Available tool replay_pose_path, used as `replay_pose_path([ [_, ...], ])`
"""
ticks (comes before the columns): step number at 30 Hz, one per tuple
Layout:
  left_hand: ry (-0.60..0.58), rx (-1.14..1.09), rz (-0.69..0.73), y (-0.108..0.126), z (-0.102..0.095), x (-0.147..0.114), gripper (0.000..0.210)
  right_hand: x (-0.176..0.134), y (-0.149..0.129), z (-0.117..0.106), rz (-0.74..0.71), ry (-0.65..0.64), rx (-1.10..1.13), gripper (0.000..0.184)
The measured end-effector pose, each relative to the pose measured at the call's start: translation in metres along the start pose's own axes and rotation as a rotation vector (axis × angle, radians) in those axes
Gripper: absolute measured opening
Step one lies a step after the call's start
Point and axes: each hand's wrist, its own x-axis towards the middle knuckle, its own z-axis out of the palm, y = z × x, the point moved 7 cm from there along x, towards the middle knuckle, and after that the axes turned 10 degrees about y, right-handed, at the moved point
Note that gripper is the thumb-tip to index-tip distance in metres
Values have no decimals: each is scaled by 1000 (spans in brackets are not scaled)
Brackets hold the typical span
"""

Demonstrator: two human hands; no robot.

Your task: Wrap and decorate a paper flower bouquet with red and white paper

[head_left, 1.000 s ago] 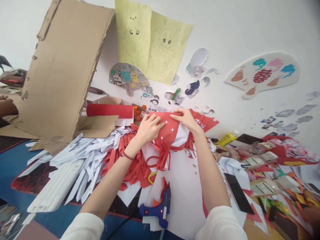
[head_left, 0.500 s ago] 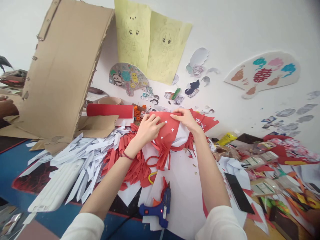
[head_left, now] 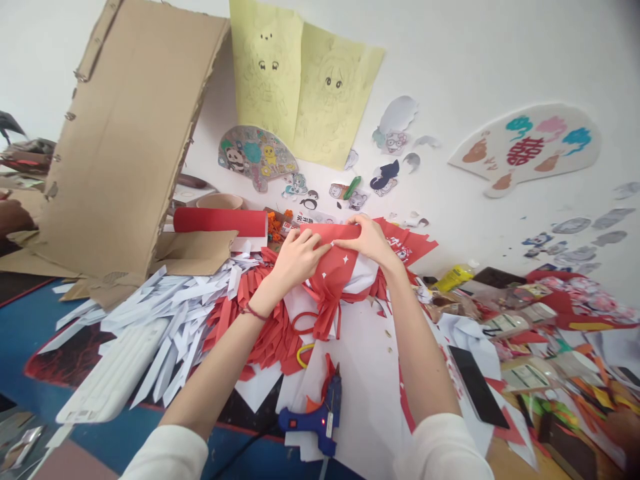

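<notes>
Both hands are on a red paper piece (head_left: 336, 265) with small white star shapes and a fringe of red strips hanging from its lower edge. My left hand (head_left: 299, 259) grips its left side, fingers bent over the top edge. My right hand (head_left: 369, 239) pinches it near the top, the thumb reaching left across the red face close to the left fingertips. White paper shows under the right hand. Below lie scissors with a red handle loop (head_left: 304, 323) and a blue glue gun (head_left: 320, 413) with a lit red light.
White paper strips (head_left: 165, 320) and red paper strips (head_left: 260, 327) are heaped to the left beside a white power strip (head_left: 115, 373). A cardboard panel (head_left: 125, 133) leans behind. Phone (head_left: 479, 385), yellow bottle (head_left: 456, 275) and craft scraps crowd the right. Another person's hand (head_left: 15, 217) shows far left.
My right hand has shifted slightly left over the red paper, its thumb now nearer my left fingertips. My left hand stays almost in place.
</notes>
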Motion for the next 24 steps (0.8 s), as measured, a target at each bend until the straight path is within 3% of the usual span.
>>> replay_pose_path([
  [9,30,-24,-31,-2,-4,1,39,-1,-5,4,-38,16,-140,41],
  [13,111,-8,-180,-20,-8,3,36,0,-2,6,-35,12,-144,41],
  [16,160,-52,-386,-40,-7,6,38,0,-1,7,-28,7,-157,42],
  [19,142,-126,-504,-52,1,13,39,0,0,8,-19,7,-164,43],
  [24,57,-219,-473,-53,17,22,36,1,2,9,-15,12,-159,43],
])
